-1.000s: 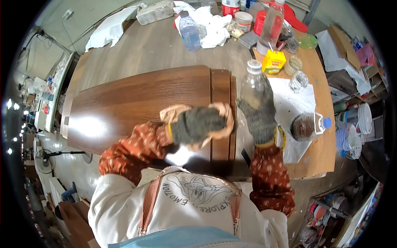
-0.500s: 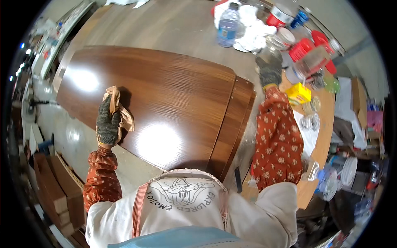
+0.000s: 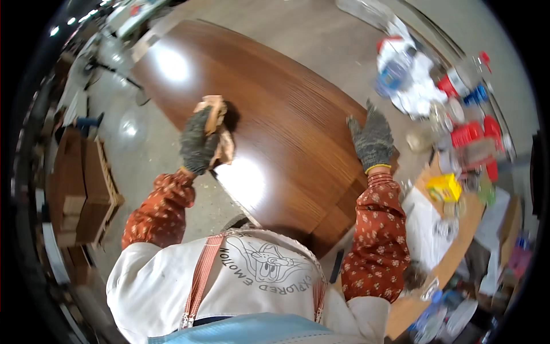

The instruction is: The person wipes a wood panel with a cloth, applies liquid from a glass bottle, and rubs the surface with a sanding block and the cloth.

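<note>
On wooden panel (image 3: 286, 126) | left hand (image 3: 197, 140) grips rag (image 3: 217, 123) | right hand (image 3: 372, 140) spread flat, holding nothing

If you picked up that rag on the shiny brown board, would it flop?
Probably floppy: the rag lies crumpled and folded under the left hand. It looks light, bunching easily. On the glossy wooden board it would likely slide rather than roll.

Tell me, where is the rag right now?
In the head view, the rag is bunched in the gloved left hand, pressed on the left part of the glossy brown wooden panel, near its lower left edge.
</note>
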`<state>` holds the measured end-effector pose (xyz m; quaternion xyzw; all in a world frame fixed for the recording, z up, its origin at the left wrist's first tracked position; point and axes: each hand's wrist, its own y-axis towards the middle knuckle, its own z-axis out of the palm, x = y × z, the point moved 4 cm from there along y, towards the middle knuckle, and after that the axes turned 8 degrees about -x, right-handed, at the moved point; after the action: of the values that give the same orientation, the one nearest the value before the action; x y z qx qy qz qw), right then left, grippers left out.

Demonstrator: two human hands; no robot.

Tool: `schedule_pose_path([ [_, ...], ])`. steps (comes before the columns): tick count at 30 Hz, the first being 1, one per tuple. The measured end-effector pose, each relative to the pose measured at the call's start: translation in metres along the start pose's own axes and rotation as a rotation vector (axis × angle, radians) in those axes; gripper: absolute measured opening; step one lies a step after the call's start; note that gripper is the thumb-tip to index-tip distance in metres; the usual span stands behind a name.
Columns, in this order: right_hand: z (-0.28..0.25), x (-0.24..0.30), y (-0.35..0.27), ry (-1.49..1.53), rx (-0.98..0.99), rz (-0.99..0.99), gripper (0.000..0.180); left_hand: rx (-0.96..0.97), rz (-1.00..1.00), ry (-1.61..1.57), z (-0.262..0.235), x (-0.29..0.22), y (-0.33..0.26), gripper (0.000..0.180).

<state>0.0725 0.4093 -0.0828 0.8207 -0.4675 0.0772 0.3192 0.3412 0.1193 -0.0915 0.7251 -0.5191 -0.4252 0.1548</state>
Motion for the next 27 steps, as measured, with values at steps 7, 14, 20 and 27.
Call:
schedule_pose_path([
  [7,0.042,-0.003,0.000,-0.357,0.175,-0.116,0.052,0.080,-0.001,0.110,-0.008,0.004,-0.003,0.056],
  [14,0.033,0.013,-0.021,-0.345,0.087,-0.140,0.049,-0.006,0.004,-0.239,-0.009,0.025,-0.004,0.049],
  [20,-0.007,0.028,-0.070,-0.323,-0.007,-0.188,0.045,0.062,0.060,-0.112,0.002,0.029,-0.002,0.045],
  [27,-0.108,-0.089,-0.118,-0.391,-0.068,0.292,0.048,0.029,0.071,-0.117,0.009,0.045,-0.011,0.044],
])
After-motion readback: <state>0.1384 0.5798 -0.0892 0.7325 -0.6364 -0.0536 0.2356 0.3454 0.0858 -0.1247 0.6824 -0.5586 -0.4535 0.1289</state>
